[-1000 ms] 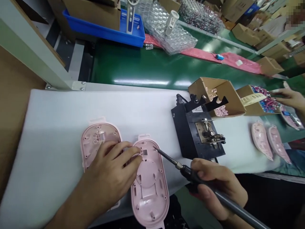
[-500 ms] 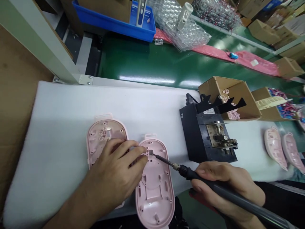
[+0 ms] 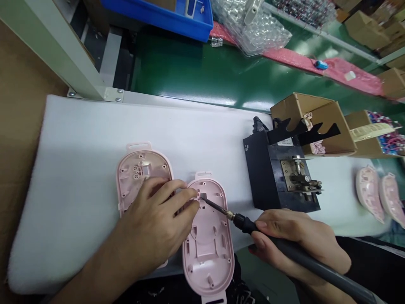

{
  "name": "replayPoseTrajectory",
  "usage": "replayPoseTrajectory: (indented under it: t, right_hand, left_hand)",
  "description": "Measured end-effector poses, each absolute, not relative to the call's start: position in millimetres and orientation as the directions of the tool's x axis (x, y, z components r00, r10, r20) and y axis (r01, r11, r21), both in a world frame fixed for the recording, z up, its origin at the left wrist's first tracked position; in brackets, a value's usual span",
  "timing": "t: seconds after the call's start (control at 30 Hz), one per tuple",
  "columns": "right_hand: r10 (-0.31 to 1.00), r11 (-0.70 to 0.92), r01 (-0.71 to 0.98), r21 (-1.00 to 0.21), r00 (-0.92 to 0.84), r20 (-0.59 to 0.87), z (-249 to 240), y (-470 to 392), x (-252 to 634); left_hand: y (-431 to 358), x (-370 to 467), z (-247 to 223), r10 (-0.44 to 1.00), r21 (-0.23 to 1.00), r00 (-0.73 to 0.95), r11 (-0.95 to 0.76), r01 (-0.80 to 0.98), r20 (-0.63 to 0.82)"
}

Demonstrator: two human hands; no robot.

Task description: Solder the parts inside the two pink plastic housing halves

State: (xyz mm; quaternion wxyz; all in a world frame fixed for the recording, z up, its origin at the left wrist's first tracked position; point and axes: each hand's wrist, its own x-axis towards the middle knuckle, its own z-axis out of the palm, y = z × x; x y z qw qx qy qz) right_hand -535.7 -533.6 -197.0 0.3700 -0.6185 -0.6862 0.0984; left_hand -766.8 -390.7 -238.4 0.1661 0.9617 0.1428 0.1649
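The right hand [image 3: 297, 236] is wrapped around a dark pen-shaped tool [image 3: 316, 261], its tip at a small square recess near the top of a pink shell [image 3: 209, 251] that overhangs the near edge of the white-covered counter [image 3: 79, 169]. The left hand [image 3: 158, 223] has bent fingers beside that recess; whether they pinch anything cannot be told. Beneath it lies a second shell [image 3: 153, 169]. A black device [image 3: 259, 169] stands to the right, toward the far edge, by a cardboard box [image 3: 284, 112].

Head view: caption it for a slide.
Right hand holds black pen-shaped tool over oval pink plastic shell; left hand reaches over its rim.
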Motion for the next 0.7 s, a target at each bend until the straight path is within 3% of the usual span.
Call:
replayPoseTrajectory:
  t: [0.37, 0.57, 0.7]
  right_hand:
    - [0.926, 0.194, 0.808, -0.556, 0.037, 0.376, -196.1, -534.1, -535.7]
    - [0.924, 0.099, 0.848, -0.521, 0.116, 0.365, -198.2, -538.2, -537.1]
    - [0.919, 0.134, 0.847, -0.514, 0.088, 0.385, -201.1, -539.2, -535.2]
  left_hand:
    - [-389.6, -764.5, -237.2, 0.328, 0.340, 0.904, -0.912, 0.227, 0.275]
    - [-390.2, -766.4, -238.7, 0.311, 0.330, 0.914, -0.918, 0.218, 0.260]
    - [-390.3, -768.2, -238.5, 0.307, 0.325, 0.915, -0.921, 0.215, 0.263]
